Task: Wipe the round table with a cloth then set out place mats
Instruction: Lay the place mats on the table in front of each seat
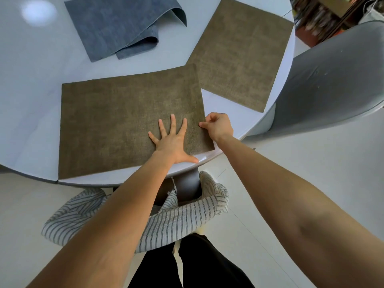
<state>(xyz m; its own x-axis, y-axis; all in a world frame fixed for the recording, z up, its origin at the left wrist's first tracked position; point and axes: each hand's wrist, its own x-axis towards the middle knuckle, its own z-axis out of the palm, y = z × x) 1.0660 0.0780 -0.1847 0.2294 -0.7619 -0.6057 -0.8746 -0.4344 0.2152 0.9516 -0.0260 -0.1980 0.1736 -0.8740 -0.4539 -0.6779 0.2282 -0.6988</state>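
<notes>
Near mat (124, 121): brown, flat on white round desk (31, 90), front edge at desk rim.
Left hand (172, 142): palm down on near mat, fingers spread flat.
Right hand (218, 125): fingers pinching near mat's right edge.
Blue mats (116, 23): far left-centre of desk, top one curled up at right side.
Second brown mat (239, 55): far right, flat, apart from near mat.
Grey chair (332, 80): just right of desk.

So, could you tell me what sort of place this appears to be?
Probably a home dining area: a round white table being laid with brown place mats, a grey chair drawn up to it, pale floor tiles, and cluttered shelving behind.
</notes>
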